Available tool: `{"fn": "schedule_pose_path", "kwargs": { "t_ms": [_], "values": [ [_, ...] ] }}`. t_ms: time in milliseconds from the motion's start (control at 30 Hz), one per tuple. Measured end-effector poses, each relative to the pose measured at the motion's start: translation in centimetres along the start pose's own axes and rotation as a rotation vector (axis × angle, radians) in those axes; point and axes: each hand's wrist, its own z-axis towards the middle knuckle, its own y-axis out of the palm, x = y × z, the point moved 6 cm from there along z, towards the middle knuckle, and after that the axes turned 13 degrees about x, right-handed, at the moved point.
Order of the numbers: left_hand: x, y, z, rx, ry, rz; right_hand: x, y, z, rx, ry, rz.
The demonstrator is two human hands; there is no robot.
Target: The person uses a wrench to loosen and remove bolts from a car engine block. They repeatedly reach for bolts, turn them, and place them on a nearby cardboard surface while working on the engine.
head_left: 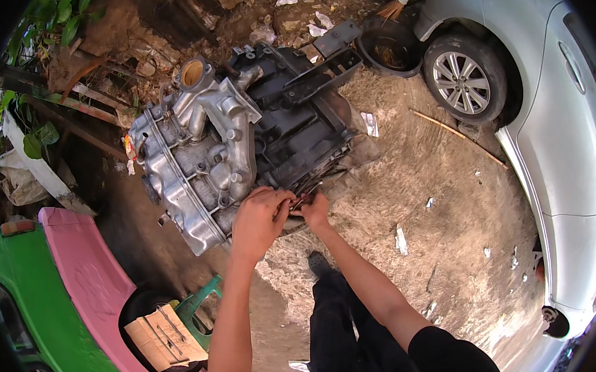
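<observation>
A large engine (239, 135) lies on the ground in front of me, with a silver cover and intake pipes on its left and a black block on its right. At its near edge, my left hand (262, 213) is closed, thumb and fingers pinched together. Close beside it, my right hand (316, 212) is also closed, its fingertips curled toward the same spot. Between them show thin, dark, wire-like pieces (301, 201), too small and partly covered to name. My fingers hide much of the engine's near side there.
A silver car (559, 168) stands on the right, a green and pink vehicle body (77, 291) on the left. Cardboard with thin tools (157, 327) lies by a green plastic stool (206, 299). Behind are a black basin (388, 45) and a broom (402, 0); a stick (459, 137) lies nearby.
</observation>
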Motion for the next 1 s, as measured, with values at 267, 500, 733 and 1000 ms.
{"fn": "schedule_pose_path", "kwargs": {
  "t_ms": [267,500,733,1000],
  "values": [
    [0.0,-0.1,-0.2,0.045,0.063,-0.010,-0.7,-3.3,-1.4,0.046,0.115,0.159],
    [-0.2,0.1,-0.3,0.007,0.004,0.000,-4.6,-5.3,0.8,-0.014,0.147,-0.056],
    [-0.4,0.1,-0.3,-0.017,0.010,-0.005,-6.6,-5.8,3.7,-0.202,0.402,0.007],
    [-0.2,0.1,-0.3,-0.027,-0.005,0.008,-6.1,-5.6,3.4,-0.185,0.822,0.565]
  ]
}}
